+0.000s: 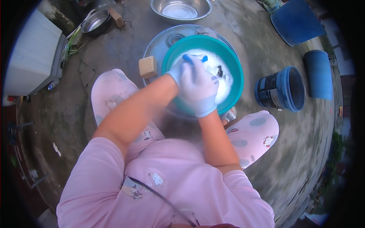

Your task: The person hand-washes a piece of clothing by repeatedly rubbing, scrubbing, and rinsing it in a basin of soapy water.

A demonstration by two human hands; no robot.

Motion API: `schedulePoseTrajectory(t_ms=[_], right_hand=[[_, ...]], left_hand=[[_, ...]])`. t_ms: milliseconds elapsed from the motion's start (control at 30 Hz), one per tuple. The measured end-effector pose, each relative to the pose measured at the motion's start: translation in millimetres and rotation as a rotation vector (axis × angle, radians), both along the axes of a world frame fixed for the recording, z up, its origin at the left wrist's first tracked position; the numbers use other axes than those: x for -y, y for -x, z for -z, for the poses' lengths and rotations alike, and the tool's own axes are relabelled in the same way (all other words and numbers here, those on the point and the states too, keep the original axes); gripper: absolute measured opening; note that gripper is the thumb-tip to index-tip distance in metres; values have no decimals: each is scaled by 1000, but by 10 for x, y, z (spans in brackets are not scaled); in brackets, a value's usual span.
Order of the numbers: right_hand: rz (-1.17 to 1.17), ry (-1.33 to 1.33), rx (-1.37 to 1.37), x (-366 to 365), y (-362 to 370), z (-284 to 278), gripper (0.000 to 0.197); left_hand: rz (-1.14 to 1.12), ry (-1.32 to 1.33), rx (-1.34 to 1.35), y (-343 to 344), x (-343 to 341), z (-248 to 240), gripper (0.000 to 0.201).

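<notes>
A teal plastic basin point(236, 81) full of white suds point(224, 89) sits between my knees. Both my hands are over it, in white gloves with blue fingertips, pressed together. My right hand point(199, 83) lies across my left hand point(175, 71) and covers most of it, fingers curled. What they grip between them is hidden. Right beside the fingers a whitish piece with dark patches point(220, 71), looking like wet cloth, sticks up from the foam. A tan block, like a bar of soap point(148, 67), rests left of the basin on the rim of a wide grey tray point(156, 43).
Beyond the tray stands a metal bowl point(181, 10). A smaller metal pan point(96, 22) and a brick point(116, 18) lie far left. To the right are a dark bucket point(279, 89), a blue barrel point(318, 74) and a blue tub point(296, 22). A white appliance point(30, 53) stands left.
</notes>
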State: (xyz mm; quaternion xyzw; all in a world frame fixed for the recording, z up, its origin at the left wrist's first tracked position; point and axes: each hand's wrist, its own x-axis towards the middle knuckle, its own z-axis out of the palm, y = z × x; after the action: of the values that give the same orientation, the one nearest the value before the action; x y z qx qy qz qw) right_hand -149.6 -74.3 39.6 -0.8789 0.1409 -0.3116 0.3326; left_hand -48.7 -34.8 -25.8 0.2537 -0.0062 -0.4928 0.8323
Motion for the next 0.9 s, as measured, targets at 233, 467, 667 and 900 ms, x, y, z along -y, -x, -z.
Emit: schedulePoseTrajectory(t_ms=[233,467,667,900], right_hand=[[277,-191,55,118,-20,337,21],[469,-505,-166,528,-47,511,20],[275,-57,-33,-69,-112,344,18],[278,-83,-164,93,-1,356,23]], left_hand=[[185,-232,186,104,44,-21,27],[101,-536,647,453,144,-89,26],[176,-385,24,158,4,-10,25],[174,-265,-228,326,-25,-251,23]])
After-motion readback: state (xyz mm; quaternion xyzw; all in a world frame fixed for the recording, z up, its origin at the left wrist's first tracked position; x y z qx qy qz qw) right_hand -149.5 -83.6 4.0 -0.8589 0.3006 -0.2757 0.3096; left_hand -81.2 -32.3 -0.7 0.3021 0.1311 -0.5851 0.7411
